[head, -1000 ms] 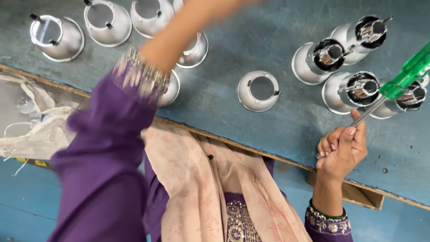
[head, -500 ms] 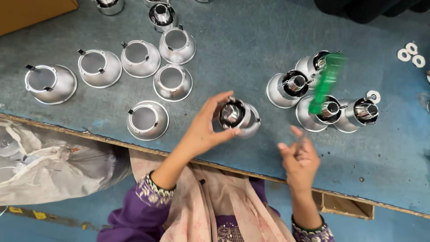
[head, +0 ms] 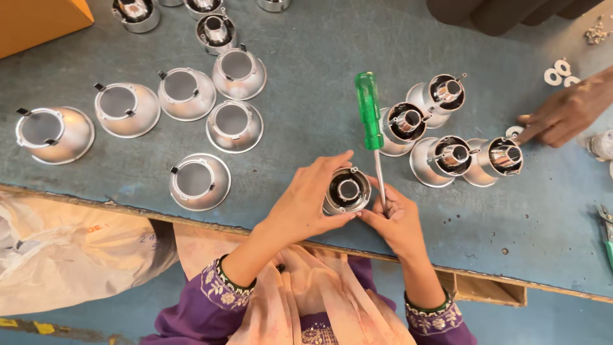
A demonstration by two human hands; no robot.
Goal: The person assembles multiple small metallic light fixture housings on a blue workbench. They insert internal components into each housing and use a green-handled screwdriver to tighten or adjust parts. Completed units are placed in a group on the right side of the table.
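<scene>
Fingers of the left hand (head: 306, 198) curl around a small silver metal cup (head: 347, 190), gripping it just above the near edge of the blue-grey counter (head: 306, 115), its open mouth facing up. The right hand (head: 397, 220) touches the cup's right side with thumb and fingertips, and its fingers also close on the steel shaft of a green-handled screwdriver (head: 370, 115), which stands nearly upright with the handle pointing toward the far edge. Both hands meet at the cup.

Six empty silver cups (head: 198, 181) lie spread over the left half of the counter, mouths up. To the right of the screwdriver, four cups with fittings inside (head: 450, 156) lie in a tight cluster, touching one another. Further right, another person's hand (head: 565, 115) rests on the counter near the right edge, fingertips beside a white washer (head: 514, 131); more white washers (head: 557, 71) lie beyond it. An orange box (head: 38, 22) sits at the far left corner. A pale plastic bag (head: 70, 255) hangs below the near edge on the left.
</scene>
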